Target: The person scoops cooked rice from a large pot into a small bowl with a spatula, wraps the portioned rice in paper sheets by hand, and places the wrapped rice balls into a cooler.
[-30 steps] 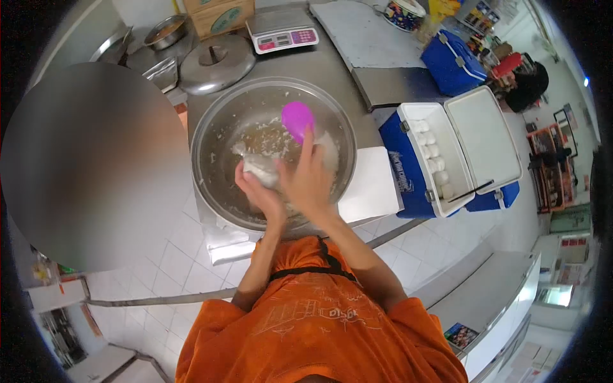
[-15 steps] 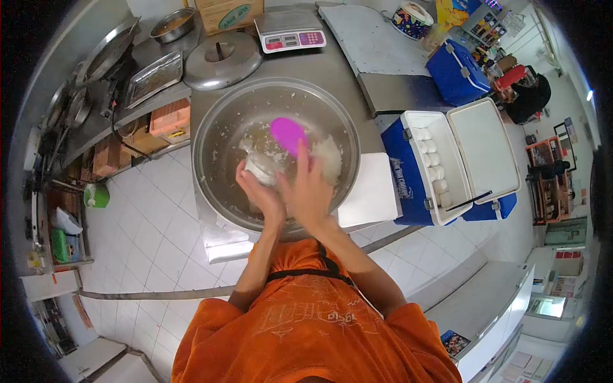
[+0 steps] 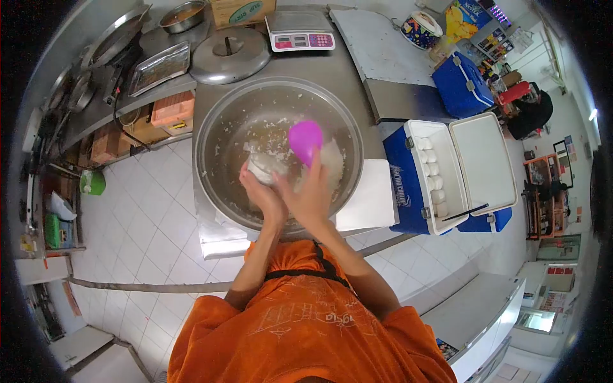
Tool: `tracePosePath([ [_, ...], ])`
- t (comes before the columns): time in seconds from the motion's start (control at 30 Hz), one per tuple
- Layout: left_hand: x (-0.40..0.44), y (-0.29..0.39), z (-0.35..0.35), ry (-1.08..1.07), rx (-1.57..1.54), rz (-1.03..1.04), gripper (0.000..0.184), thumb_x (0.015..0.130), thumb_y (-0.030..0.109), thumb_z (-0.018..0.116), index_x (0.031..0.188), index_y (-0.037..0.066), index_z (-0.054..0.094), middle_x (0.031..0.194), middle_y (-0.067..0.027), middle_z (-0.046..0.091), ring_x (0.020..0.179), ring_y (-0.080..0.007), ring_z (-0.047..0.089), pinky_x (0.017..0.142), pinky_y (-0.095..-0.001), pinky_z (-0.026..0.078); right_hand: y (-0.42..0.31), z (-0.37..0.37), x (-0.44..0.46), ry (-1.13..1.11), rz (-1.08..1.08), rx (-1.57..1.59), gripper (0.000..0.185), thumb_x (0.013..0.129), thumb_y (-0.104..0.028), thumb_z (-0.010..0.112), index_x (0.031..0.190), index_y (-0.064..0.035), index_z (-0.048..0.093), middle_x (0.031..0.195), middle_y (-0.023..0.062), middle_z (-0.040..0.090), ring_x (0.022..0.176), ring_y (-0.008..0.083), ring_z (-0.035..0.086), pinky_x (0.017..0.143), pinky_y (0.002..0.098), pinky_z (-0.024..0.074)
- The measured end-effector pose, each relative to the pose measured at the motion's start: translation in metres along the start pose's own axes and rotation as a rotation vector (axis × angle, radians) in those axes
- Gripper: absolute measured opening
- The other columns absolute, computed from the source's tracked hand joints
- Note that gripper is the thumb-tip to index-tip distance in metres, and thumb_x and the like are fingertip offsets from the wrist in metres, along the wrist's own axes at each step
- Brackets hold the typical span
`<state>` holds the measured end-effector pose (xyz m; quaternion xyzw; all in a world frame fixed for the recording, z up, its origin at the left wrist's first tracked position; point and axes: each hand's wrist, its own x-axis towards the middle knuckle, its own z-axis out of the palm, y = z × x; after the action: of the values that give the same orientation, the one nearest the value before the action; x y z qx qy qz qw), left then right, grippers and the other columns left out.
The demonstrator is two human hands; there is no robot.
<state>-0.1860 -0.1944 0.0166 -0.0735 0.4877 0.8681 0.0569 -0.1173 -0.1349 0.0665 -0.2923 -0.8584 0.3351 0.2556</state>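
A large round metal basin (image 3: 214,112) stands on the steel counter, with white grains scattered inside and a white mound of them (image 3: 331,167) at its right. Over the basin, my left hand (image 3: 264,196) is wrapped round a white wrapped bundle (image 3: 261,167), which looks like a clear bag of grains. My right hand (image 3: 310,195) holds a purple scoop (image 3: 305,140), its index finger along the scoop, while its thumb side is close to the bundle. Whether the thumb touches the bundle cannot be made out.
Right of the basin are a white sheet (image 3: 372,195) and a blue cooler (image 3: 404,180) with its lid open and several white bundles (image 3: 433,169) inside. Behind the basin stand a metal lid (image 3: 246,60) and a scale (image 3: 303,42). A metal tray (image 3: 159,68) lies at the left.
The blurred patch at the left is gone. The scoop has tilted and shifted slightly within the basin. The view has turned a little, and my left hand still holds the bundle.
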Motion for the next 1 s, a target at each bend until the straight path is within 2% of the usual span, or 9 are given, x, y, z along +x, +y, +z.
tracePosePath([
  [0.13, 0.004, 0.002, 0.0, 0.035, -0.156, 0.007, 0.044, 0.109, 0.039, 0.029, 0.138, 0.006, 0.036, 0.129, -0.0106, 0.048, 0.12, -0.0219, 0.051, 0.103, -0.0399, 0.042, 0.01, -0.007, -0.011, -0.031, 0.101, 0.104, 0.102, 0.083, -0.049, 0.075, 0.154, -0.004, 0.018, 0.121, 0.0263, 0.049, 0.109, 0.0452, 0.059, 0.088, 0.0501, 0.0492],
  [0.23, 0.003, -0.001, -0.001, 0.018, -0.078, 0.108, 0.056, 0.107, 0.052, 0.032, 0.139, 0.006, 0.036, 0.132, -0.012, 0.047, 0.12, -0.0224, 0.051, 0.102, -0.0379, 0.044, 0.001, -0.016, 0.005, 0.015, 0.121, 0.092, 0.099, 0.084, -0.047, 0.074, 0.154, -0.0044, 0.018, 0.122, 0.027, 0.048, 0.111, 0.045, 0.058, 0.088, 0.0508, 0.0489],
  [0.53, -0.012, 0.004, 0.012, 0.009, -0.075, 0.057, 0.056, 0.108, 0.046, 0.035, 0.144, 0.004, 0.03, 0.139, -0.014, 0.039, 0.129, -0.024, 0.042, 0.11, -0.0392, 0.035, -0.025, -0.013, 0.044, 0.204, 0.03, 0.029, 0.099, 0.086, -0.045, 0.072, 0.155, -0.0049, 0.014, 0.125, 0.029, 0.043, 0.112, 0.0464, 0.057, 0.089, 0.0527, 0.0475],
  [0.63, -0.016, 0.006, 0.016, -0.019, -0.034, 0.071, 0.055, 0.108, 0.043, 0.036, 0.145, 0.004, 0.028, 0.143, -0.0144, 0.034, 0.131, -0.0242, 0.038, 0.111, -0.0386, 0.032, -0.029, -0.008, 0.047, 0.195, 0.062, 0.062, 0.099, 0.085, -0.046, 0.073, 0.155, -0.0048, 0.015, 0.125, 0.0292, 0.044, 0.11, 0.0455, 0.057, 0.091, 0.0528, 0.0459],
  [0.73, -0.019, 0.013, 0.019, -0.038, 0.065, 0.113, 0.053, 0.108, 0.042, 0.036, 0.145, 0.005, 0.026, 0.142, -0.0141, 0.035, 0.131, -0.0239, 0.038, 0.11, -0.0382, 0.033, -0.029, -0.002, 0.047, 0.187, 0.077, 0.103, 0.102, 0.084, -0.047, 0.075, 0.154, -0.0038, 0.015, 0.126, 0.0295, 0.044, 0.112, 0.0442, 0.055, 0.093, 0.0526, 0.0447],
  [1.0, -0.015, 0.022, 0.023, -0.04, -0.005, 0.065, 0.049, 0.108, 0.043, 0.035, 0.143, 0.008, 0.027, 0.138, -0.0141, 0.039, 0.125, -0.024, 0.044, 0.106, -0.0379, 0.038, -0.03, 0.006, 0.038, 0.105, 0.055, 0.146, 0.116, 0.073, -0.049, 0.084, 0.153, -0.0002, 0.015, 0.132, 0.0293, 0.043, 0.116, 0.042, 0.052, 0.097, 0.0492, 0.0436],
])
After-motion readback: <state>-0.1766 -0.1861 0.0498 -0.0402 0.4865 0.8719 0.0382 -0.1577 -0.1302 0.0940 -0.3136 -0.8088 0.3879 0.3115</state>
